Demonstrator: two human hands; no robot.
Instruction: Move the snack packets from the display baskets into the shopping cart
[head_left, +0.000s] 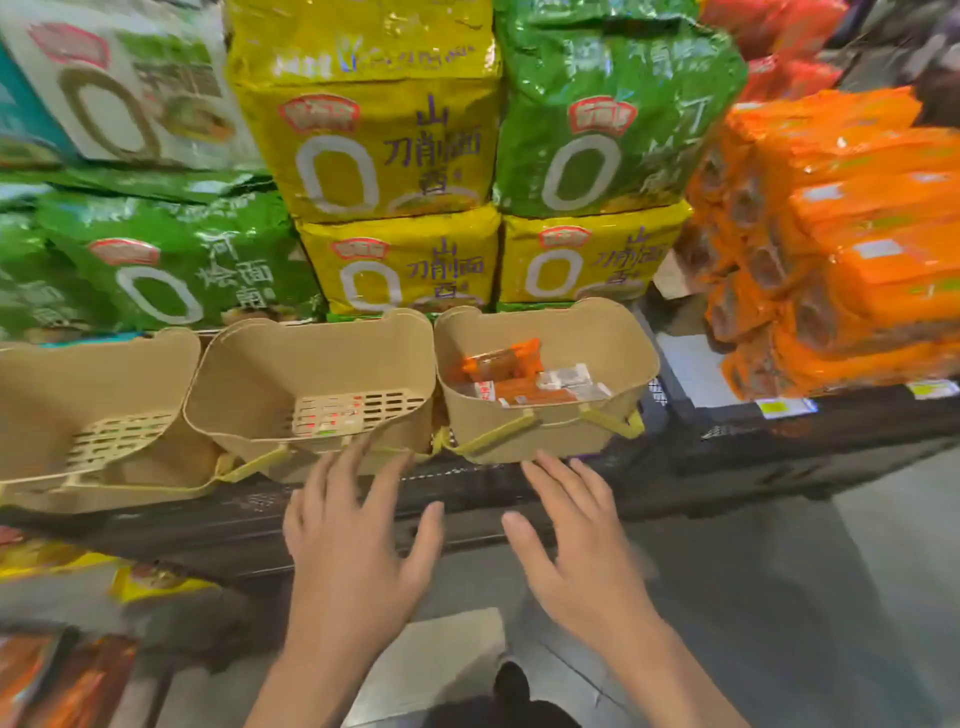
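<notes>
Fingers (558, 480) of the right hand (576, 540) are spreading, holding nothing, just below the right basket (613, 332); snack packets (519, 376) are lying inside it, long axes crosswise, above and beyond. Left hand (353, 535), equally spread, is hovering farther left of that basket.

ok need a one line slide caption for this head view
Both open hands, left and right, reach toward tan plastic display baskets; only the right-hand basket holds orange and white snack packets.

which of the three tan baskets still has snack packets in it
The right basket, above the right hand: orange and white packets lie inside; the other two show bare slotted floors.
</notes>
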